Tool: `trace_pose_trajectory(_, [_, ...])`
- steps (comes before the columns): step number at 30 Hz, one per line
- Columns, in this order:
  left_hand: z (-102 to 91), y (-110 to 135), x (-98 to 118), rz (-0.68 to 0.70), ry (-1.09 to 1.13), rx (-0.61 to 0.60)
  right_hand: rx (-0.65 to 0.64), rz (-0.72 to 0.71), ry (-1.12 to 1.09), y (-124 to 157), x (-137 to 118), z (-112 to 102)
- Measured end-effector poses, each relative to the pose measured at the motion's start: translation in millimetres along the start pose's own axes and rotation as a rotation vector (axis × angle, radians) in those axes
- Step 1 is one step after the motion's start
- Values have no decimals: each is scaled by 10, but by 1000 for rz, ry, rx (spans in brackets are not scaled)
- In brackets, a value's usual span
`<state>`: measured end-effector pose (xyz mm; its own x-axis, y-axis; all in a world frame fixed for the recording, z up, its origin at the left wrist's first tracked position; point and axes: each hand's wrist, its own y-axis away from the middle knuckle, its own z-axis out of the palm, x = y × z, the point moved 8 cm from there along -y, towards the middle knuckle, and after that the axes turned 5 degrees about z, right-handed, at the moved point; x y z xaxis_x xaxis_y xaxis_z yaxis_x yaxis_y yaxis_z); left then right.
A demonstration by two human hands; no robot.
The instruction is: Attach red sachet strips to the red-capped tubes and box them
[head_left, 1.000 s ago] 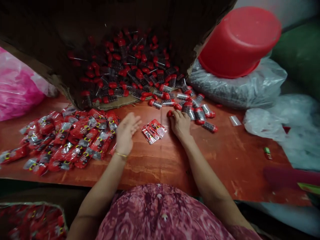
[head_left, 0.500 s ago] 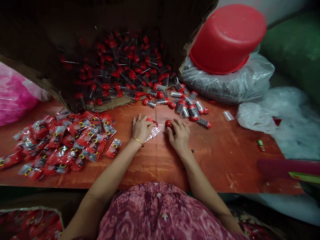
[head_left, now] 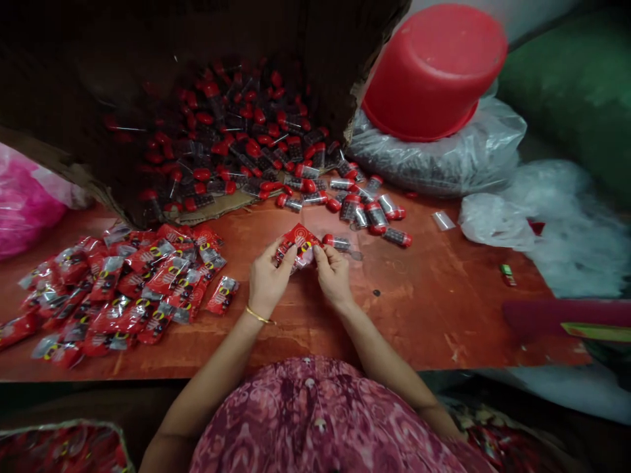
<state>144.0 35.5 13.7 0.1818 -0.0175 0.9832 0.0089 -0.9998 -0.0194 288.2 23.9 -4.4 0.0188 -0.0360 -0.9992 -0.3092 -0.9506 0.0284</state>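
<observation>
The left hand (head_left: 269, 279) and the right hand (head_left: 335, 281) now pinch the glossy, flat red packaging (head_left: 300, 234) between them, over the desk (head_left: 404, 315). Earlier, the right hand was at the clear tube (head_left: 340, 243) with red cap; now this lies released just beyond it. Leftward, shiny crinkled packets (head_left: 165, 276) form a heap.

Reddish-brown table (head_left: 444, 302), heap of red packets (head_left: 118, 312) at left, loose red-capped tubes (head_left: 376, 217) towards the back, small green-and-red item (head_left: 507, 274) right.
</observation>
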Motion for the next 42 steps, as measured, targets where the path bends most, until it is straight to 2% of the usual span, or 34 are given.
trace_pose_trajectory(3, [155, 106, -148, -279, 357, -122, 43, -84, 94, 57, -78, -49])
trace_pose_trajectory(6, [234, 191, -216, -471, 595, -105, 55, -132, 116, 116, -105, -31])
trace_pose_trajectory(8, [277, 221, -243, -539, 696, -92, 46, -137, 99, 151, -91, 9])
trace_pose_trajectory(11, [265, 207, -272, -534, 717, -40, 16, -131, 119, 182, -66, 62])
trace_pose_trajectory(14, [205, 161, -275, -502, 700, 18, -61, -160, 245, 130, -87, 24])
trace_pose_trajectory(16, [173, 132, -267, -503, 699, 29, -102, -248, 427, 35, -139, -102])
trace_pose_trajectory(19, [149, 105, -256, -533, 719, 30, -68, -391, 862, -181, -141, -401])
trace_pose_trajectory(21, [162, 105, -258, -562, 754, 27, -63, -386, 1079, -330, -27, -580])
trace_pose_trajectory(23, [188, 114, -264, -584, 789, 24, -86, -380, 1147, -394, 78, -671])
trace_pose_trajectory(26, [216, 140, -283, -603, 801, 18, -77, -369, 994, -281, 86, -692])
trace_pose_trajectory(29, [204, 160, -290, -599, 781, 20, -46, -265, 663, -2, -29, -673])
trace_pose_trajectory(32, [185, 165, -259, -560, 751, 21, -101, -157, 413, 289, -178, -573])
trace_pose_trajectory(36, [182, 176, -219, -503, 671, 23, -154, -81, 282, 443, -302, -471])
trace_pose_trajectory(42, [129, 161, -155, -372, 561, 17, -162, -53, 245, 383, -219, -422])
